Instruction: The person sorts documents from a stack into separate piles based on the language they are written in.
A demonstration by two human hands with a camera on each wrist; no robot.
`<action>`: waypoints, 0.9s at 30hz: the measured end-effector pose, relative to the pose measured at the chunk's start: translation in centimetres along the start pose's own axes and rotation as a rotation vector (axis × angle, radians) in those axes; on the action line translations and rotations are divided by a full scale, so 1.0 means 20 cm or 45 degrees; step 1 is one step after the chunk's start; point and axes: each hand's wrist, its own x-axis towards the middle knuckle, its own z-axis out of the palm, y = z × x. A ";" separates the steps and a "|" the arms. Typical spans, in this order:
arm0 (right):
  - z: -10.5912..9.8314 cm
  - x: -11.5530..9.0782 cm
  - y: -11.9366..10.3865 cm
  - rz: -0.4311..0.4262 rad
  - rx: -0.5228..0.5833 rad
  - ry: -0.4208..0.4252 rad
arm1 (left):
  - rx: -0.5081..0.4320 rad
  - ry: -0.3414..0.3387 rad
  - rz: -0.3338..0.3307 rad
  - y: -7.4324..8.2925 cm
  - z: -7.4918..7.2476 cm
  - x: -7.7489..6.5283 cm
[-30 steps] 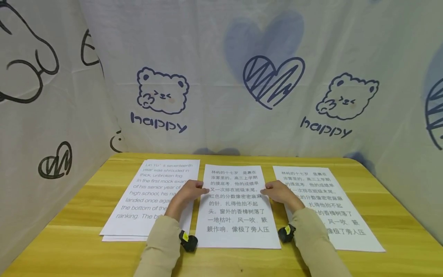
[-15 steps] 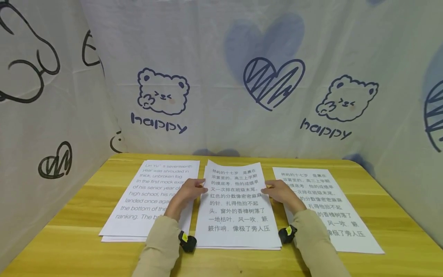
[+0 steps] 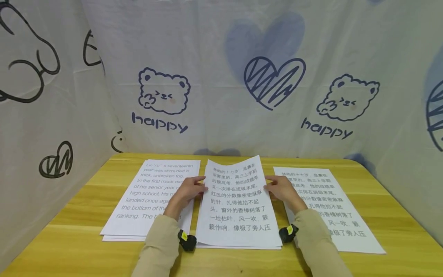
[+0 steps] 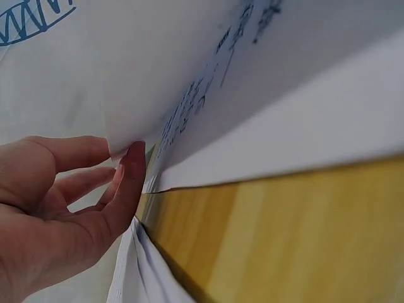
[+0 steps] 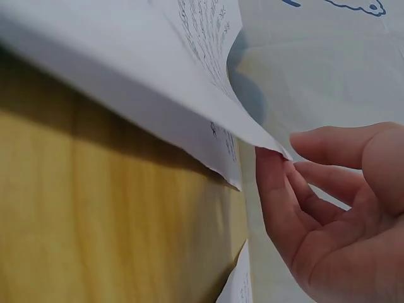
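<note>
A sheet of paper (image 3: pixel 238 207) printed with Chinese text lies in the middle, its far part raised and bowed, another sheet of paper (image 3: pixel 205 246) showing under it. My left hand (image 3: pixel 189 189) pinches its left edge; in the left wrist view that hand (image 4: pixel 76 196) has the edge between thumb and fingers. On the opposite edge, my right hand (image 3: pixel 282 190) holds the sheet. The right wrist view shows the fingers of this hand (image 5: pixel 334 208) under the paper's edge, with the thumb close above it.
To the left lies a stack of English-text sheets (image 3: pixel 135 207), partly behind my left hand. A Chinese-text sheet (image 3: pixel 349 227) lies on the right, partly covered by my right arm. The wooden table (image 3: pixel 69 246) meets a patterned cloth (image 3: pixel 221 127) at the back.
The middle sheet's far edge has risen and bowed, uncovering the sheet below. Both hands have risen slightly with its edges; the side papers stay where they were.
</note>
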 end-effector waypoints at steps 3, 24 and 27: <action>0.00 0.01 0.00 -0.007 0.061 0.011 | -0.009 0.003 -0.012 0.00 0.00 0.00; -0.03 0.02 0.00 -0.021 0.186 0.060 | -0.202 0.187 0.029 0.03 -0.05 0.01; -0.03 0.01 -0.01 -0.032 0.198 0.071 | -0.206 0.185 0.044 0.03 -0.05 0.01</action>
